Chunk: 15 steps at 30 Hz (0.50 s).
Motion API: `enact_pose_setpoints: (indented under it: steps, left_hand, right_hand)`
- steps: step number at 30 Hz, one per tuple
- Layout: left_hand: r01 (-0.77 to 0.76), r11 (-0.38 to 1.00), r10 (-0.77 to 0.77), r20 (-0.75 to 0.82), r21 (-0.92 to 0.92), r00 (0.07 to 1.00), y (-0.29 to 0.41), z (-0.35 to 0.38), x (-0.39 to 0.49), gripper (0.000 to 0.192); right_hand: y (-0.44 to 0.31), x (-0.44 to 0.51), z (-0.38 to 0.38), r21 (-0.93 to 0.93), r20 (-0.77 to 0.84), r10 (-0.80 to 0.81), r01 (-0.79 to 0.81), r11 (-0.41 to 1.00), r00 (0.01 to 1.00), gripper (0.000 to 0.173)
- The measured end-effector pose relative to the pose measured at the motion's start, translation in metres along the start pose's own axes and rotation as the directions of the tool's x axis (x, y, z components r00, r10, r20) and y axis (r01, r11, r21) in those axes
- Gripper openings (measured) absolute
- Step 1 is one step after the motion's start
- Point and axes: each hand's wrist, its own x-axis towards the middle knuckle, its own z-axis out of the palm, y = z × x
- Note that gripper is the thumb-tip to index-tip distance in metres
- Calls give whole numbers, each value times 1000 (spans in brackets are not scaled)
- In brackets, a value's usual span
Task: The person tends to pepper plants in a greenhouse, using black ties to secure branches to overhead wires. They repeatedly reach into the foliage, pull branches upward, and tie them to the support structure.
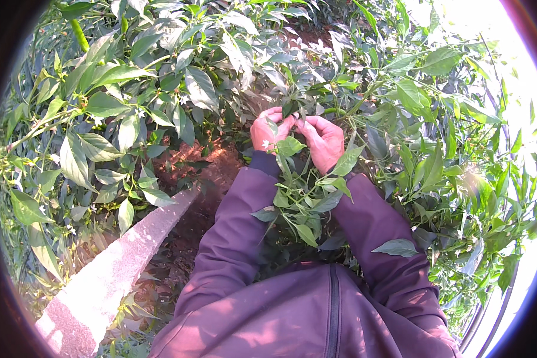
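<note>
Among leafy chili pepper plants, my left hand (272, 129) and my right hand (324, 139) meet fingertip to fingertip. Thumb and fingers of each pinch a small dark-leaved pepper shoot (291, 107); the exact spot they grip is mostly hidden by the fingers. A leafy pepper branch (311, 197) with a white flower (265, 144) hangs between my forearms, partly over my left wrist. Just beyond the right fingertips lies a green chili pepper (334, 110), partly covered by leaves.
A rough, pale beam (116, 264), perhaps concrete, slants up from the lower left beside reddish soil (210, 172). Dense pepper foliage (103, 107) with another green chili (79, 36) stands at left. More plants (429, 156) crowd the right, near dark pipes or hoses (492, 322).
</note>
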Motion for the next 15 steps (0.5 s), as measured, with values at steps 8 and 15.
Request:
enact_pose_setpoints:
  steps: [8,15]
  left_hand:
    - [203,900,-138,188,-386,972,7,-6,-4,40]
    - [315,917,-201,395,-247,896,21,-24,2,33]
  right_hand:
    - [-17,5,0,111,-89,458,-448,887,885,15]
    - [28,21,-11,-387,9,229,-208,899,973,15]
